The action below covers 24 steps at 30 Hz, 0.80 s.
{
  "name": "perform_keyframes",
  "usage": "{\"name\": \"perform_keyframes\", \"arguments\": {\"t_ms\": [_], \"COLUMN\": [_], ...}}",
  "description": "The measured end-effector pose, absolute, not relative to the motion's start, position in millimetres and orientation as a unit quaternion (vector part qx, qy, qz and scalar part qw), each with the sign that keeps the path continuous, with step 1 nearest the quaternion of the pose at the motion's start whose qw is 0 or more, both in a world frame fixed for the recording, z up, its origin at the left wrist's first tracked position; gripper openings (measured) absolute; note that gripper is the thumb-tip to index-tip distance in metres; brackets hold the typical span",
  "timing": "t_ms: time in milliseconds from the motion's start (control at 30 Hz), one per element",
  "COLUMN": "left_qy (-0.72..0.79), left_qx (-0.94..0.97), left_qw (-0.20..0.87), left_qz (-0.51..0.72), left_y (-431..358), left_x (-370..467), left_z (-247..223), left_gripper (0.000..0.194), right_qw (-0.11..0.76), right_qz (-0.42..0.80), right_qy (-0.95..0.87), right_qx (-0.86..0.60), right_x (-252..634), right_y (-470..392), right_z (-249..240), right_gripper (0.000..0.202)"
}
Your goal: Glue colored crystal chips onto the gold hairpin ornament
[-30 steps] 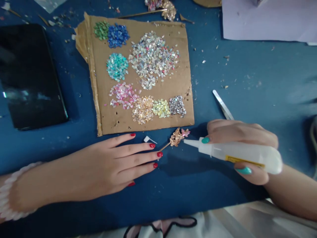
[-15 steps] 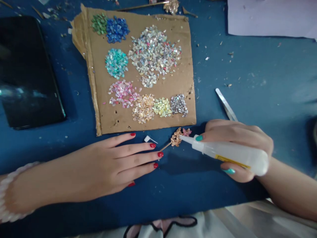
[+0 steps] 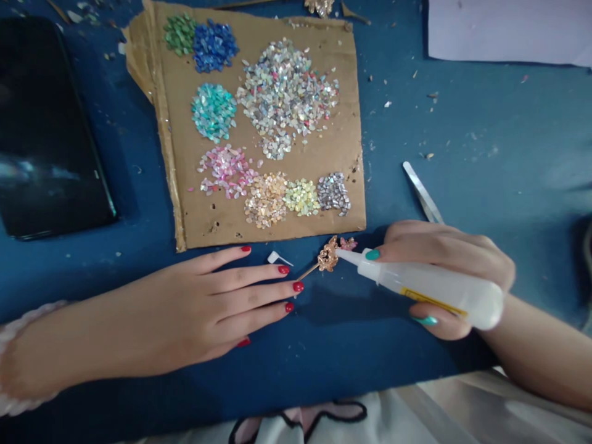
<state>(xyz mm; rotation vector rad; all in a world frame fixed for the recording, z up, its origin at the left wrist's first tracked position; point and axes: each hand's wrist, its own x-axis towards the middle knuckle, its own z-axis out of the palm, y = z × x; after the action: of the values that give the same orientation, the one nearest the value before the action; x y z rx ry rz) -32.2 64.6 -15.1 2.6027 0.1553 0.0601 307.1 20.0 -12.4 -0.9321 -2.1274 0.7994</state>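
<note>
My left hand lies flat on the blue table with its fingers spread. One fingertip rests over the end of a thin hairpin stick. At the stick's other end is a gold flower ornament with a small pink flower beside it. My right hand is closed around a white squeeze bottle with a yellow label, held tilted, its narrow nozzle at the gold flower. Tweezers stick out past my right hand; whether my fingers hold them is hidden. A small white cap-like piece lies by my left fingers.
A cardboard sheet bears several piles of coloured shell chips, including a mixed pile and a turquoise pile. A black phone lies at left. Lilac paper is at the top right. Another gold ornament touches the top edge.
The camera view has shifted slightly, so the cardboard and phone appear a little higher and further left. Both hands, the bottle and the hairpin keep nearly the same places relative to each other.
</note>
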Motion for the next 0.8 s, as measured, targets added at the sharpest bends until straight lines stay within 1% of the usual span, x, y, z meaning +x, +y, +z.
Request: {"name": "perform_keyframes", "arguments": {"t_ms": [100,233,333,467,633,800], "left_qy": [0.062,0.058,0.058,0.06,0.061,0.056], "left_qx": [0.962,0.965,0.965,0.964,0.962,0.963], "left_qw": [0.265,0.257,0.256,0.256,0.266,0.262], "left_qz": [0.024,0.019,0.021,0.027,0.022,0.023], "left_y": [64.7,64.8,64.9,64.6,64.8,65.5], "left_x": [-32.7,-33.6,-32.9,-32.0,-32.2,-31.7], "left_z": [-15.5,-16.2,-15.7,-14.1,-14.8,-13.8], "left_gripper": [0.037,0.037,0.037,0.037,0.038,0.037], "right_qw": [0.351,0.323,0.321,0.316,0.31,0.316], "right_qz": [0.309,0.308,0.323,0.324,0.329,0.321], "right_qy": [-0.815,-0.833,-0.836,-0.839,-0.837,-0.845], "right_qx": [-0.341,-0.326,-0.307,-0.301,-0.309,-0.29], "right_x": [306.0,306.1,306.9,307.0,307.4,306.3], "right_y": [21.4,23.8,23.9,22.2,21.8,23.2], "right_z": [-13.9,-15.0,-14.5,-12.6,-13.5,-14.7], "right_gripper": [0.035,0.043,0.048,0.047,0.051,0.042]}}
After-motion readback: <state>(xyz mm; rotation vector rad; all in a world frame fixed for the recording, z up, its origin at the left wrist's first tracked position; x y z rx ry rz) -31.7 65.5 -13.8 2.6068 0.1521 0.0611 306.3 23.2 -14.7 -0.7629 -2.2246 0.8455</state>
